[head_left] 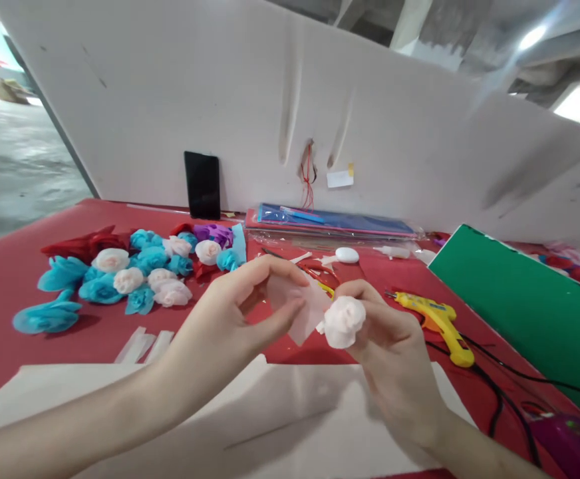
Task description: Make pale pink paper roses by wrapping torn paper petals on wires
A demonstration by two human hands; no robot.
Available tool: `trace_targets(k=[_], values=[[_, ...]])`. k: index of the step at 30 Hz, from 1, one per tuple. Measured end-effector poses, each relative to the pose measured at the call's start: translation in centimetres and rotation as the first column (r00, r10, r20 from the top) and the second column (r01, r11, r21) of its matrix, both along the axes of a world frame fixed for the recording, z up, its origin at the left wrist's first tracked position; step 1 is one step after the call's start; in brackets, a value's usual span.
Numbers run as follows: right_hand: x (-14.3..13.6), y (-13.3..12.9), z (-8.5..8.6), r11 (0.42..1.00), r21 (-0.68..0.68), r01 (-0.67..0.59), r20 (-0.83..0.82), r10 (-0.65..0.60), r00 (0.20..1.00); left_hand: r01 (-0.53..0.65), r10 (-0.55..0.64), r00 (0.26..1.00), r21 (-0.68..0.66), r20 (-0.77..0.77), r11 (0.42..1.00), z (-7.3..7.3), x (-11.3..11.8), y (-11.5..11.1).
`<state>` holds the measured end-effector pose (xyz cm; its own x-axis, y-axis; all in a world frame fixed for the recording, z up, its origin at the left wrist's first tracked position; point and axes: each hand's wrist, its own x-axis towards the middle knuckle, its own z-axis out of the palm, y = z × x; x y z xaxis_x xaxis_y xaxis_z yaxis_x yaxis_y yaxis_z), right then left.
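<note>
Near the middle of the head view, my left hand pinches a thin, pale pink translucent petal between thumb and fingers. Just right of it, my right hand is closed around the underside of a small pale pink rose, whose bloom faces me. The petal's right edge lies close beside the rose; whether they touch is hard to tell. Below both hands is a white sheet on the red table. My right fingertips are partly hidden behind the rose.
Blue, pink, red and purple flowers lie left. A yellow glue gun with black cables lies right, before a green board. A black phone leans on the back panel. Scissors lie behind the hands; pale strips lie front left.
</note>
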<state>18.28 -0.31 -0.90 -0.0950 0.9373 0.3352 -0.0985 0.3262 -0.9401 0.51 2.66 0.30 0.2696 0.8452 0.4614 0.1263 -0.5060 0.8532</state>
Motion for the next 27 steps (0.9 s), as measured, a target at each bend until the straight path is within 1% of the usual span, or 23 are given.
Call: trace_targets(k=[3,5,8,11,14,16,20,24,27], values=[[0.1,0.1,0.1,0.994,0.083,0.074,0.006,-0.075,0.997,0.016,-0.013,0.994,-0.028,0.107,0.999,0.3,0.6,-0.1],[0.2,0.1,0.1,0.987,0.133,0.094,0.039,-0.100,0.994,0.024,-0.017,0.989,-0.050,0.147,0.998,0.6,0.7,-0.3],[0.4,0.1,0.2,0.969,0.228,0.098,0.094,-0.122,0.988,-0.011,0.019,0.991,-0.061,0.132,0.998,1.0,0.6,-0.5],[0.8,-0.1,0.2,0.929,0.354,0.105,0.139,-0.163,0.977,0.002,0.005,0.993,-0.059,0.120,0.998,1.3,0.3,-0.5],[1.2,-0.2,0.2,0.897,0.437,0.066,0.227,-0.181,0.957,-0.003,0.007,0.994,-0.039,0.105,0.999,1.6,0.0,-0.5],[1.3,-0.3,0.2,0.890,0.455,0.020,0.286,-0.168,0.944,0.012,-0.011,0.999,-0.023,0.049,1.000,1.9,-0.1,-0.6],[1.4,-0.3,0.4,0.881,0.472,-0.019,0.340,-0.162,0.927,0.106,-0.107,0.994,-0.018,-0.027,0.994,2.3,0.1,-1.1],[1.1,-0.2,0.6,0.874,0.486,0.009,0.317,-0.185,0.930,0.144,-0.145,0.989,-0.049,-0.023,0.988,2.6,0.3,-1.4],[0.8,0.0,0.7,0.870,0.492,0.045,0.299,-0.218,0.929,0.169,-0.168,0.986,-0.118,0.023,0.978,2.7,0.3,-1.3]])
